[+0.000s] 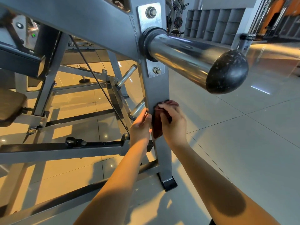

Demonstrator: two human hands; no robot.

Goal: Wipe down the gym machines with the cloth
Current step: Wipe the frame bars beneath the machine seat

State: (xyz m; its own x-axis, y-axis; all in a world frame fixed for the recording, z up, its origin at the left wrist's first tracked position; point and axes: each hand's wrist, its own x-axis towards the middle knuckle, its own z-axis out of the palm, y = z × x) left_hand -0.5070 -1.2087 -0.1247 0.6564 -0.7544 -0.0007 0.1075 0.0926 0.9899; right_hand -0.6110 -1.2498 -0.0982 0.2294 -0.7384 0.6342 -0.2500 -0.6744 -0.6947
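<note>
A grey steel gym machine fills the left and centre; its upright post (pixel 158 90) runs down to a black foot on the floor. A dark red cloth (pixel 157 127) lies against the lower part of that post. My right hand (pixel 172 123) presses the cloth onto the post, fingers curled over its top edge. My left hand (pixel 140 127) holds the left edge of the post beside the cloth, fingers wrapped behind the metal.
A thick chrome weight peg (pixel 186 57) with a black end cap (pixel 227 71) juts out toward me above my hands. Smaller chrome pegs (pixel 125 76), a black cable and cross bars sit to the left. Glossy floor tiles (pixel 243 143) spread right; grey cubby shelves (pixel 214 25) stand far back.
</note>
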